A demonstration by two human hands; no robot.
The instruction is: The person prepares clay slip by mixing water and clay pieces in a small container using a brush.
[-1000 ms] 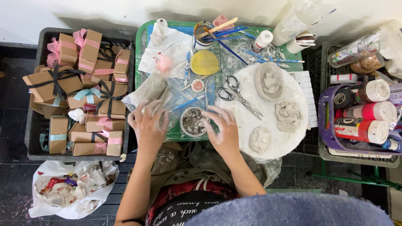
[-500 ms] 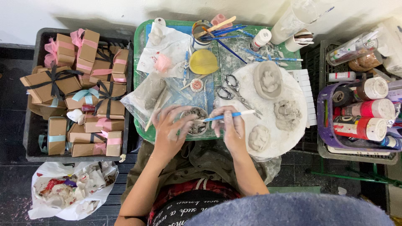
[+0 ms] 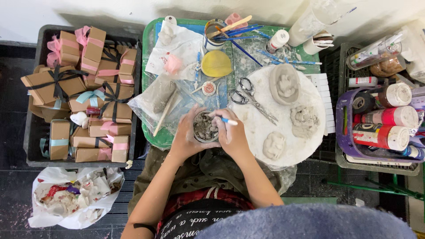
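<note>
Left hand [image 3: 188,138] cups the small clay cup [image 3: 205,127] at the desk's near edge, fingers wrapped round its wall, right hand [image 3: 233,135] pinching a blue-tipped tool [image 3: 226,119]; it's probably soft, fragile, best held underneath

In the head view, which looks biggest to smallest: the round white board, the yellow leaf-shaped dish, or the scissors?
1. Round white board, clearly largest.
2. Scissors, longer than the dish, though thin.
3. Yellow leaf-shaped dish, shortest, though broader than the scissors.

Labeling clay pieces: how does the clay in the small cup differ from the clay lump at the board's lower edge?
The small cup is cradled by the left hand, while the clay lump lies untouched on the round white board. The cup's clay looks dark and broken up; the lump is paler and a single piece. Both are grey clay.
</note>
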